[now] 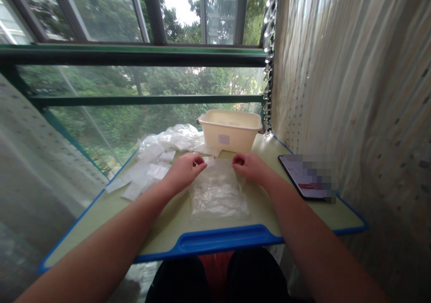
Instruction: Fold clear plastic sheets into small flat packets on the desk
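A clear plastic bag (218, 191) lies flat and crinkled on the table in front of me. My left hand (189, 168) pinches its upper left corner between thumb and fingers. At the upper right corner, my right hand (248, 166) is closed on the same bag. Just left of my left hand spreads a heap of white and clear plastic bags (151, 159). Behind the held bag stands a cream plastic bin (229, 134) with a small label on its front; its contents are hidden.
The pale green table (266, 208) has a blue rim and a pen groove (222, 239) at the front. A phone (305, 177) rests on the right side. Curtains (353, 92) hang close at the right, and a green railing (134, 56) runs behind.
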A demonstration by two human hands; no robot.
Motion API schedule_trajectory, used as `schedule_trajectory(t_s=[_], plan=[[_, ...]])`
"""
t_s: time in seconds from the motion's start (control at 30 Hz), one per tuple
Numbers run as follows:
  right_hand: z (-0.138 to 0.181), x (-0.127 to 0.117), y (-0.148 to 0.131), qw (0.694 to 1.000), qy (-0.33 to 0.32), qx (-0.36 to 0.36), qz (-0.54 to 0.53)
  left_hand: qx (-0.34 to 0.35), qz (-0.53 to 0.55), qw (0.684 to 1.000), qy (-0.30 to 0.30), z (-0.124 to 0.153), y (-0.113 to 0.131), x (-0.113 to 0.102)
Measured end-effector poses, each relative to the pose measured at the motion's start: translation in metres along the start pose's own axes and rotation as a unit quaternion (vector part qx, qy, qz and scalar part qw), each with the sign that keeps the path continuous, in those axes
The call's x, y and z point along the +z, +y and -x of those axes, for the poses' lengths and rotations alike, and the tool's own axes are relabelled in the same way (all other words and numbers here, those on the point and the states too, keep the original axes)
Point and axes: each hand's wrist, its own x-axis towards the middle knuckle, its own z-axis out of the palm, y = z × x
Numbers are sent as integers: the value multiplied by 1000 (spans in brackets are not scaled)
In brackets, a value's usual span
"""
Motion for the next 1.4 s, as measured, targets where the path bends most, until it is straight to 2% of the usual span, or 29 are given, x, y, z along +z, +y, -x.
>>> schedule_trajectory(t_s=[0.13,0.3,0.47,0.57,0.73,0.9,0.97,1.1,1.23,1.4], plan=[[0,0,0,987,98,-96,81,-56,61,996,-38,-1,-1,-1],[3,2,-4,966,154,-157,135,-39,87,994,-54,0,0,3],[10,4,-10,948,176,-203,168,17,63,997,-37,1,0,11],[15,5,-14,943,181,-226,163,64,16,997,-27,1,-1,15],[16,6,-17,933,190,-268,147,100,-64,993,10,-2,-3,15],[16,9,-16,927,146,-311,151,124,-135,983,24,-3,-3,7],[16,10,-16,931,124,-311,148,128,-143,982,0,-1,-4,1],[18,11,-18,943,74,-297,129,132,-102,982,-91,6,-6,-18],[19,10,-18,955,38,-276,101,99,-45,977,-183,8,-13,-36],[18,10,-16,963,52,-253,70,42,-51,976,-209,3,-22,-36]])
